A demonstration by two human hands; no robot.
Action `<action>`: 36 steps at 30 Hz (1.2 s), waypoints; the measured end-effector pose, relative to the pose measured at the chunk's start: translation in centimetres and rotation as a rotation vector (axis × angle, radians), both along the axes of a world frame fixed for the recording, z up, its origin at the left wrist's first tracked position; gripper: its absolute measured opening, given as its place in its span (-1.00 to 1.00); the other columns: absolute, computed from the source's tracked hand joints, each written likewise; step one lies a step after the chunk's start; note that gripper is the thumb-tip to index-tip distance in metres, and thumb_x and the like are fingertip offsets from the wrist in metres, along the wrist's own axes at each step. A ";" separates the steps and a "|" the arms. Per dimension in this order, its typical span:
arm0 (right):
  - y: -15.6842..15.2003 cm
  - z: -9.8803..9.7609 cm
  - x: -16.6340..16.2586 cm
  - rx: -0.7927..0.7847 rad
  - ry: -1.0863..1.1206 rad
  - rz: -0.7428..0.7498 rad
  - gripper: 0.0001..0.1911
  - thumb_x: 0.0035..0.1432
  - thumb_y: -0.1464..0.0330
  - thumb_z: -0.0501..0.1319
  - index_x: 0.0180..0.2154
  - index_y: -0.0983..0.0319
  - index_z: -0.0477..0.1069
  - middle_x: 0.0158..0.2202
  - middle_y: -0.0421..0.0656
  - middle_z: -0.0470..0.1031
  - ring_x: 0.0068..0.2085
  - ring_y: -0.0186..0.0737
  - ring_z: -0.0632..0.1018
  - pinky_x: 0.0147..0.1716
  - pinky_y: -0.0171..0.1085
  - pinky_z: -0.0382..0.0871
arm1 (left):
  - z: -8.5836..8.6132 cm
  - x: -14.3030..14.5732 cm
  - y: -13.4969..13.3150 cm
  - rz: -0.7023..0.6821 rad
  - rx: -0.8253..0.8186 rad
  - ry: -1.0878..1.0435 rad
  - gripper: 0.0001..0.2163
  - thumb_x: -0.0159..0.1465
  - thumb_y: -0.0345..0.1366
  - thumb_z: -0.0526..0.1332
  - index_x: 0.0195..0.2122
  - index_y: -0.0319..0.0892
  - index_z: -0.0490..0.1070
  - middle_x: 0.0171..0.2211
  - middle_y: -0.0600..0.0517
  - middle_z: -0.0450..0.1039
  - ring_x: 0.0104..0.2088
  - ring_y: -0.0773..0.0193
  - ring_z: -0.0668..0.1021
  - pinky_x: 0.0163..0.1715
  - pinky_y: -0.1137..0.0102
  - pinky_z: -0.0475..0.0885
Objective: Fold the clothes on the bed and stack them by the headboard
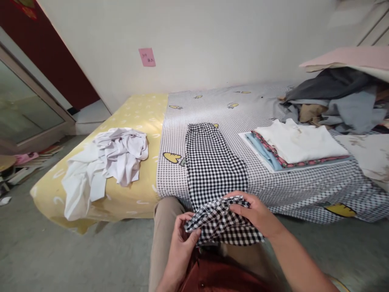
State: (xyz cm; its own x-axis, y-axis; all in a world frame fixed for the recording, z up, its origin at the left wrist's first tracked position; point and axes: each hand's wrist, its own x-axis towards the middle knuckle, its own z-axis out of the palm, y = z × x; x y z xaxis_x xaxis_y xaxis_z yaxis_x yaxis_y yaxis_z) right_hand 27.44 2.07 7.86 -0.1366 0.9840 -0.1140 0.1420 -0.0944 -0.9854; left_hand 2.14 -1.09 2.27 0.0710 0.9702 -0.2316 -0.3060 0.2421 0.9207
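Note:
Black-and-white checked pants (212, 162) lie lengthwise on the bed, their gathered elastic waist toward the wall. Their near end hangs over the bed's edge above my lap, lifted and bunched. My left hand (184, 239) pinches the left side of that bunched cloth between thumb and fingers. On the right side of the same cloth, my right hand (251, 209) grips the edge, thumb on top. Part of the near end drapes down below my hands.
Crumpled white clothes (112, 158) lie on the yellow sheet (146, 121) at left. Right of the pants sits a folded stack topped by a white shirt (298, 140). Behind it rises a heap of grey and dark clothes (337, 93). A pink paper (147, 57) hangs on the wall.

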 end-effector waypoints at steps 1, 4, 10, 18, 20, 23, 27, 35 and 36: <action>0.0 0.1 0.0 0.025 -0.014 0.003 -0.68 0.14 0.08 0.35 -0.17 0.14 0.60 -0.25 -0.16 0.65 -0.17 -0.07 0.61 -0.11 -0.15 0.51 | 0.0 0.1 -0.1 -0.012 -0.039 -0.050 -0.54 0.06 -0.15 0.50 -0.03 -0.01 0.44 -0.01 -0.03 0.51 -0.01 0.10 0.55 0.03 0.29 0.45; -0.1 0.4 0.2 0.103 -0.072 0.046 -0.73 0.14 0.10 0.36 -0.22 0.12 0.64 -0.19 -0.13 0.66 -0.08 -0.04 0.61 0.03 -0.10 0.47 | 0.3 0.2 -0.4 -0.078 -0.104 -0.156 -0.17 0.02 -0.18 0.53 0.31 0.05 0.21 0.21 -0.12 0.41 0.11 0.00 0.53 0.14 0.19 0.43; -0.2 0.7 0.2 0.149 -0.066 0.158 -0.72 0.14 0.09 0.36 -0.21 0.09 0.66 -0.22 -0.13 0.68 -0.13 -0.06 0.63 0.00 -0.09 0.51 | 0.5 0.0 -0.6 -0.055 -0.181 -0.130 -0.39 -0.07 -0.10 0.57 0.00 -0.04 0.45 -0.10 -0.01 0.56 -0.14 0.12 0.57 -0.14 0.34 0.48; -0.2 0.5 0.2 0.119 -0.081 0.076 -0.74 0.15 0.11 0.35 -0.19 0.10 0.65 -0.17 -0.15 0.67 -0.07 -0.05 0.61 0.09 -0.07 0.45 | 0.9 -0.4 -0.4 0.075 -0.028 -0.131 -0.62 0.01 -0.14 0.53 -0.19 -0.06 0.46 -0.27 0.09 0.40 -0.22 0.30 0.47 -0.17 0.45 0.41; -0.4 0.5 0.3 0.135 -0.075 0.114 -0.73 0.16 0.11 0.35 -0.19 0.10 0.65 -0.20 -0.14 0.67 -0.10 -0.06 0.62 0.06 -0.08 0.47 | 0.6 -0.2 -0.6 0.049 -0.066 -0.172 -0.39 -0.01 -0.16 0.55 0.08 0.02 0.42 -0.13 0.04 0.45 -0.11 0.23 0.51 -0.06 0.38 0.44; -0.6 0.8 0.4 0.151 -0.068 0.157 -0.76 0.16 0.14 0.36 -0.19 0.09 0.66 -0.23 -0.16 0.68 -0.15 -0.10 0.63 -0.01 -0.12 0.50 | 0.2 0.0 -0.7 -0.027 -0.126 -0.224 -0.11 -0.04 -0.14 0.57 0.32 0.11 0.23 0.08 -0.04 0.47 0.08 0.08 0.53 0.11 0.25 0.42; -0.9 1.3 0.5 0.178 -0.048 0.234 -0.76 0.15 0.12 0.38 -0.18 0.07 0.68 -0.23 -0.16 0.69 -0.16 -0.11 0.64 -0.07 -0.16 0.54 | 0.0 -0.2 -0.9 -0.200 -0.245 -0.163 -0.21 -0.10 -0.06 0.59 0.18 -0.11 0.45 0.09 -0.19 0.56 0.10 -0.10 0.56 0.17 0.09 0.41; -0.7 1.2 0.4 0.131 -0.044 0.199 -0.71 0.15 0.08 0.37 -0.19 0.09 0.67 -0.22 -0.16 0.69 -0.14 -0.10 0.64 -0.04 -0.15 0.52 | -1.2 0.1 -1.5 -0.181 -0.292 -0.201 -0.42 0.10 -0.12 0.48 0.16 -0.11 0.50 0.12 -0.15 0.57 0.24 -0.05 0.47 0.35 0.07 0.21; -0.7 1.2 0.3 0.108 -0.051 0.164 -0.71 0.16 0.07 0.36 -0.18 0.09 0.66 -0.19 -0.15 0.68 -0.11 -0.08 0.63 0.00 -0.14 0.50 | -1.1 0.1 -1.4 -0.147 -0.271 -0.230 -0.42 0.14 -0.13 0.46 0.20 -0.06 0.47 0.17 -0.12 0.54 0.27 -0.01 0.44 0.38 0.10 0.16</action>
State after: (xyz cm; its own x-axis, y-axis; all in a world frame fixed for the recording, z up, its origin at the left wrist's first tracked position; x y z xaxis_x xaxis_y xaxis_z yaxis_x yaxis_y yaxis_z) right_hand 27.75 1.42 9.07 -0.2925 0.9561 -0.0203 0.1972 0.0396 -0.9796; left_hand 2.24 -2.50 1.14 0.2845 0.8515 -0.4405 -0.4412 0.5242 0.7284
